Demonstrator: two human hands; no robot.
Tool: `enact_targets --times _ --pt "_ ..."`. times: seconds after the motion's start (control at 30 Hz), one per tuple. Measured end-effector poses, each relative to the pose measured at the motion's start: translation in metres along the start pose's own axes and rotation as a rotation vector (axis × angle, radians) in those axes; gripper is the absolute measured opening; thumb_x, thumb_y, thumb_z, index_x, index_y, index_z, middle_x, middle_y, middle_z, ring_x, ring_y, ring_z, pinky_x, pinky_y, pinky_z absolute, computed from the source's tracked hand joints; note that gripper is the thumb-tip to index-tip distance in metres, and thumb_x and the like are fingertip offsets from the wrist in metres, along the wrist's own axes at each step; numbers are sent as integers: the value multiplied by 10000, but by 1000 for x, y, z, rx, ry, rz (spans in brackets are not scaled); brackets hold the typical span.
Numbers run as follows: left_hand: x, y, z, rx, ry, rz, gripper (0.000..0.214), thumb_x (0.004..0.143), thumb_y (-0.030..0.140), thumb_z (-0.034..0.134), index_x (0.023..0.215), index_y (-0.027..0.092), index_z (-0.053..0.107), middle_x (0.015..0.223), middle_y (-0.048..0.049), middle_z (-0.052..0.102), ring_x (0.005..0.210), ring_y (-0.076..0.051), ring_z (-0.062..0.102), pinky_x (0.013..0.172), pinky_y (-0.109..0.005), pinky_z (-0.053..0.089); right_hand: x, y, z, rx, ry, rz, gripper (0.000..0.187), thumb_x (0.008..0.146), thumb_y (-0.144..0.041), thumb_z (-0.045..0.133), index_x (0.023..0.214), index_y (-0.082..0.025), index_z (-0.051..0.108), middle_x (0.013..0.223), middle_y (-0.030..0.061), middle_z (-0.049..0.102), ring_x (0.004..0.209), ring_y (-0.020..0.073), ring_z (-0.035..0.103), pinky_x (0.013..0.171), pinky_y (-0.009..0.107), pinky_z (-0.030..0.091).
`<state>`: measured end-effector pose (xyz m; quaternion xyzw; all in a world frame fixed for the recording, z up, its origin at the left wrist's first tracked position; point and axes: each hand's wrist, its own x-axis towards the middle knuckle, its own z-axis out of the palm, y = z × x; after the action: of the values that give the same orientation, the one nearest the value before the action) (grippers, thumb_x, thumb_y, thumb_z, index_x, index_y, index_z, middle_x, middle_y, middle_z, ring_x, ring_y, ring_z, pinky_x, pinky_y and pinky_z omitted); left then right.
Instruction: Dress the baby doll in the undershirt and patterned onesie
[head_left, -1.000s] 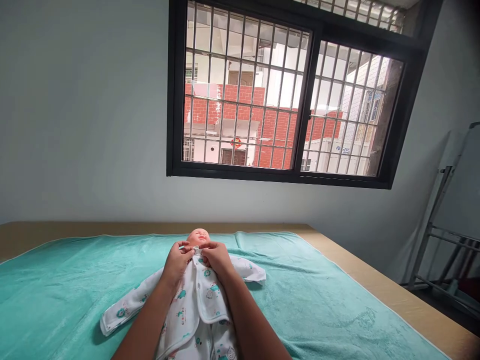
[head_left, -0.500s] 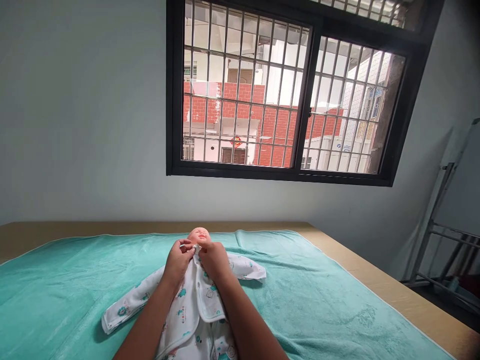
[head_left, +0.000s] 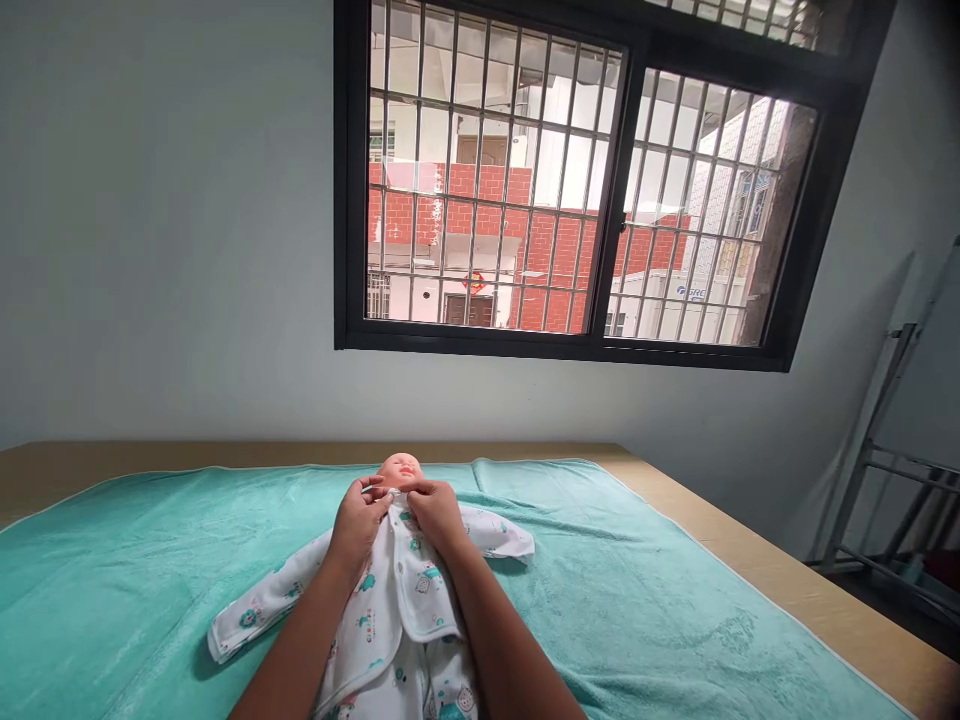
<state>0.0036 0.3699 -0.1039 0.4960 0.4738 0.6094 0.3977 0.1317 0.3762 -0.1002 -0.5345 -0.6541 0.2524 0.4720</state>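
Observation:
A baby doll [head_left: 400, 468] lies on its back on a teal towel [head_left: 637, 590], head toward the window. It wears a white printed baby suit [head_left: 405, 600] with sleeves spread to both sides. My left hand [head_left: 358, 520] pinches the left edge of the suit's collar just under the doll's chin. My right hand [head_left: 435, 515] pinches the opposite collar edge, and the two sets of fingertips meet at the neckline. Both forearms reach up over the doll's body and hide much of its chest.
The towel covers a wide wooden platform [head_left: 787, 570] against a pale wall. A black-framed barred window [head_left: 577, 190] is above. A grey metal frame [head_left: 885, 470] leans at the far right beyond the platform's edge.
Both hands stay at the collar; the fingertips have shifted slightly, drawing the two edges together under the chin. The camera tilted a little.

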Motion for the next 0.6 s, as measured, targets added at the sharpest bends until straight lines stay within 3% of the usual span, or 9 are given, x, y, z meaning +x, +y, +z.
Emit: enact_targets --times 0.2,0.37,0.5,0.6 --pt "3 -2 -1 255 58 31 299 641 218 614 934 162 605 924 -56 671 757 -183 627 745 -302 474 4 4 1 18 42 46 320 719 -115 467 829 -158 765 705 26 698 638 122 577 611 194 408" --pt "4 3 -6 447 12 47 103 683 165 548 724 174 641 848 -67 696 807 -221 617 754 -300 424 0 -6 -1 -61 105 72 201 799 -232 520 866 -156 694 813 59 693 712 150 577 643 231 392" --pt "3 17 -15 548 -83 52 133 673 133 522 662 181 646 747 -49 716 740 -216 618 689 -278 402 -11 -31 -11 -228 -67 22 289 714 -449 685 621 -185 614 576 27 575 588 164 508 564 268 330" --pt "3 24 -22 596 -183 52 120 641 156 556 648 174 675 711 -38 721 715 -216 627 640 -260 399 -19 -46 -18 -350 -225 -10 395 703 -455 674 454 -208 493 433 4 430 529 160 466 540 285 309"
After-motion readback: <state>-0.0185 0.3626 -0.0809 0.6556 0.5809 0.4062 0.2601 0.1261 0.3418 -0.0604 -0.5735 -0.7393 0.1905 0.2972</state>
